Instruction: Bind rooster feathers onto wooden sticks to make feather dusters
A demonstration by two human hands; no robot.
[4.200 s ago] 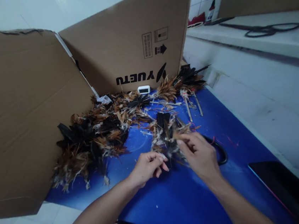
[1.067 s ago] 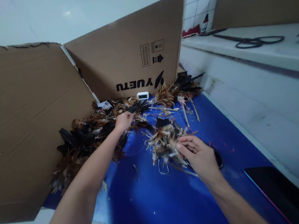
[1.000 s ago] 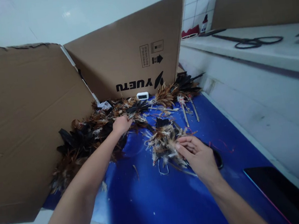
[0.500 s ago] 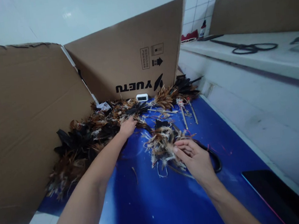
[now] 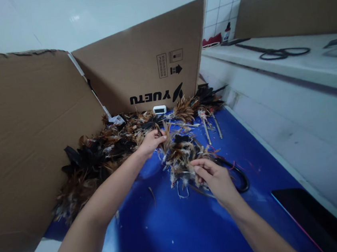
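Observation:
My left hand (image 5: pixel 152 141) is closed in a pinch on brown feathers (image 5: pixel 167 137), which stick up from its fingertips above the blue tabletop. My right hand (image 5: pixel 214 177) has its thumb and fingers drawn together at the right edge of a loose pile of brown, cream and black feathers (image 5: pixel 180 161). What its fingertips hold, if anything, is hidden among the feathers. Left of my left hand lies a long heap of brown and black feathers (image 5: pixel 99 159). A black curved handle (image 5: pixel 242 178) shows just beyond my right hand.
Cardboard panels (image 5: pixel 37 135) stand along the left and back (image 5: pixel 138 65). A small white device (image 5: pixel 159 109) sits at the back. Thin sticks (image 5: pixel 205 132) and a feather bundle (image 5: pixel 185 109) lie behind the pile. A dark flat slab (image 5: pixel 310 215) is front right; scissors (image 5: pixel 281 53) rest on the ledge.
My left hand has come away from the feather heap, moving right with brown feathers in its fingers. My right hand has shifted slightly left at the loose pile.

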